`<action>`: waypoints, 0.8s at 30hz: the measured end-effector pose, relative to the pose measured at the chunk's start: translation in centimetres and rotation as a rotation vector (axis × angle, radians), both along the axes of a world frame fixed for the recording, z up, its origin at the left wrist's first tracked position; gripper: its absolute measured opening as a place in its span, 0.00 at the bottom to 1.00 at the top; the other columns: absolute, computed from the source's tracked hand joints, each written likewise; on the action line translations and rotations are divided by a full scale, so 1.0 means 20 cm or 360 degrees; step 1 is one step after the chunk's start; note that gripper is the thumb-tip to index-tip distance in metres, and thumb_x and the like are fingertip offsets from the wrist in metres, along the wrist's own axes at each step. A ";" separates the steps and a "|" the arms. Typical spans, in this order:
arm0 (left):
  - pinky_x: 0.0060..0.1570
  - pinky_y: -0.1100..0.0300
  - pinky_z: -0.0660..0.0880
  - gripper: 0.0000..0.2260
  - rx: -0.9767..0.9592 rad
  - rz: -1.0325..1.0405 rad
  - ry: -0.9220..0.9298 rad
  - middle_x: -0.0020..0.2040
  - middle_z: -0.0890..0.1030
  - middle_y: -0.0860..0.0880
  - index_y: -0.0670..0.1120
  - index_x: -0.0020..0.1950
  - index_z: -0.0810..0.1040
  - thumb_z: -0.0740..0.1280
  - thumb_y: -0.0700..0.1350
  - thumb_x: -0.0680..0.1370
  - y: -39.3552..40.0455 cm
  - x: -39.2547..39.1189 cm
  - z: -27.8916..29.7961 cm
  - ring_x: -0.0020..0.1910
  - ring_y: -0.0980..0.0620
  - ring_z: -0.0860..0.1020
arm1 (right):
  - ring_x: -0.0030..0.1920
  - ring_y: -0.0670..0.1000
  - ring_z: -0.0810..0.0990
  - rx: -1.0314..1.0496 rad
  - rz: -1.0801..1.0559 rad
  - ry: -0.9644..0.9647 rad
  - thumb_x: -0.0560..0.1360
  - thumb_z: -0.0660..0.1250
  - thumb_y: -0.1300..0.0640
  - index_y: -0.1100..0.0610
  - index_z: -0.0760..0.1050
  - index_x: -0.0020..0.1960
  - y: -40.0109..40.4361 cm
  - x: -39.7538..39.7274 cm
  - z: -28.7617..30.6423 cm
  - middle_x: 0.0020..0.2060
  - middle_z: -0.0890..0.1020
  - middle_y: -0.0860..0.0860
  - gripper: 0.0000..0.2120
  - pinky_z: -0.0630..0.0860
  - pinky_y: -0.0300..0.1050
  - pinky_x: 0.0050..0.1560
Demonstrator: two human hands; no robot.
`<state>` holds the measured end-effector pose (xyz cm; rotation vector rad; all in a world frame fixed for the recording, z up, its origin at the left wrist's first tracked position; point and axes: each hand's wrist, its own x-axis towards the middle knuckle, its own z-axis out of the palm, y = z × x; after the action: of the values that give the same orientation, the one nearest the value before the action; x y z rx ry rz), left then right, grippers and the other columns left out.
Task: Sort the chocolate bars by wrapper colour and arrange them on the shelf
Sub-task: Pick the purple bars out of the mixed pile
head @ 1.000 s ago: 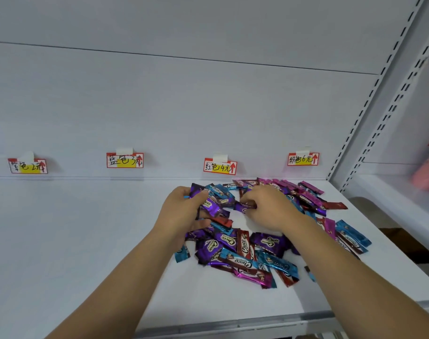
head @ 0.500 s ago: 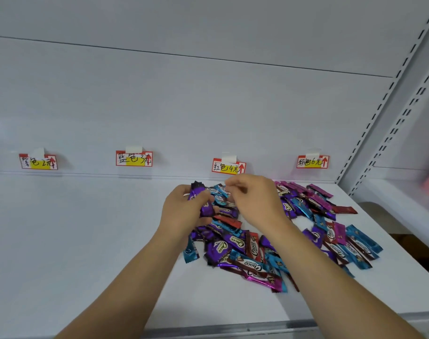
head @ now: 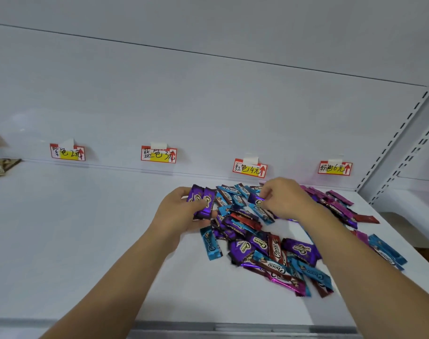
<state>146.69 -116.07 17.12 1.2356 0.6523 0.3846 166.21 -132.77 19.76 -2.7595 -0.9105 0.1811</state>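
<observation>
Purple, blue, red, magenta chocolate bars (head: 262,243); white shelf (head: 86,241)

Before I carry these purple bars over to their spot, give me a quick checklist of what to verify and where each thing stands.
1. Left hand has a secure grip on the purple bars: ok, fingers and thumb are curled round them.
2. Held bars all purple: ok for the two that show; any behind cannot tell.
3. Right hand free of the pile: not ok, its fingertips are down among the bars, on a purple one.
4. Purple price label found: ok, second from left on the back wall.
5. Shelf in front of that label bare: ok.
6. Pile sorted: not ok, blue, red, pink and purple are mixed.
</observation>
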 end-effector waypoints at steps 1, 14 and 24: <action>0.39 0.54 0.85 0.11 0.0012 0.0018 -0.0005 0.53 0.85 0.41 0.44 0.61 0.76 0.71 0.37 0.81 0.01 -0.02 0.00 0.44 0.44 0.88 | 0.50 0.51 0.82 0.0038 -0.0007 -0.0034 0.76 0.75 0.58 0.48 0.83 0.51 0.00 -0.02 0.04 0.52 0.85 0.49 0.06 0.78 0.44 0.51; 0.38 0.52 0.82 0.11 0.0171 0.0417 0.0105 0.48 0.86 0.37 0.40 0.60 0.77 0.73 0.35 0.78 0.61 -0.60 -0.06 0.40 0.40 0.87 | 0.41 0.42 0.81 0.0844 0.0423 0.0365 0.79 0.68 0.61 0.45 0.84 0.51 0.83 -0.86 -0.14 0.43 0.84 0.40 0.11 0.76 0.37 0.40; 0.31 0.58 0.81 0.12 0.0543 0.0620 0.0410 0.50 0.84 0.41 0.43 0.59 0.77 0.73 0.37 0.77 1.34 -0.70 -0.11 0.42 0.43 0.86 | 0.53 0.54 0.81 0.0823 0.0490 0.0208 0.78 0.62 0.63 0.52 0.85 0.58 1.66 -1.09 -0.30 0.52 0.86 0.50 0.16 0.78 0.50 0.56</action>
<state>132.78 -89.29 15.00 1.4973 1.0886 0.6881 144.36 -99.64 13.75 -2.1065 -1.1522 0.1487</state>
